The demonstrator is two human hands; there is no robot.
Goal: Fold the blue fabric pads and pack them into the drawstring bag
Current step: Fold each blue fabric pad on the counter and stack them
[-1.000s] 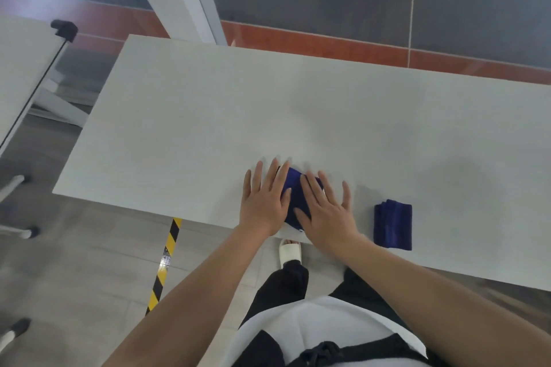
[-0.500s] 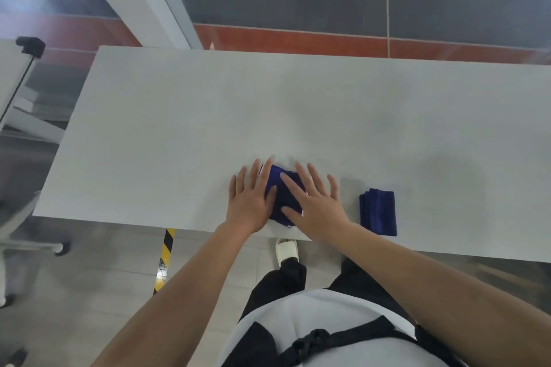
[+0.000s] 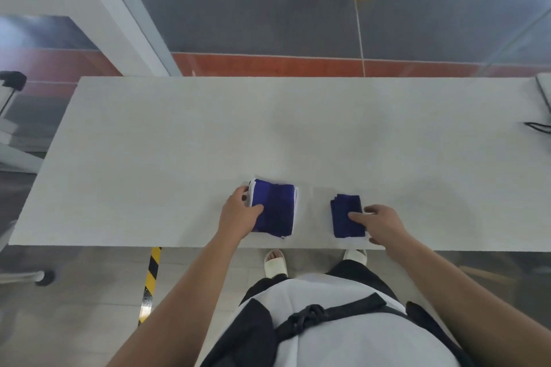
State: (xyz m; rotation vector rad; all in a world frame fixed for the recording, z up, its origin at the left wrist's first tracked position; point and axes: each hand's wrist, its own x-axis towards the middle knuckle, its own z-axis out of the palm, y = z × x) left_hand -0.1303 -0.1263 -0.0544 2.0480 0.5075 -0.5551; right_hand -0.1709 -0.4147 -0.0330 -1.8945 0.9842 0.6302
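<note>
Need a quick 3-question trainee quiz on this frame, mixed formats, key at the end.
1. True or false: both blue pads lie on the white table.
2. Which hand touches the larger pad? A) left hand B) right hand C) neither
3. Fill in: the right hand has its fingers on the ____ folded pad.

Key
1. True; both sit near the table's front edge, apart from each other.
2. A; the left hand grips its left side, thumb on top.
3. smaller; fingertips rest on that pad's right edge.

No drawstring bag can be clearly made out in this view.
</note>
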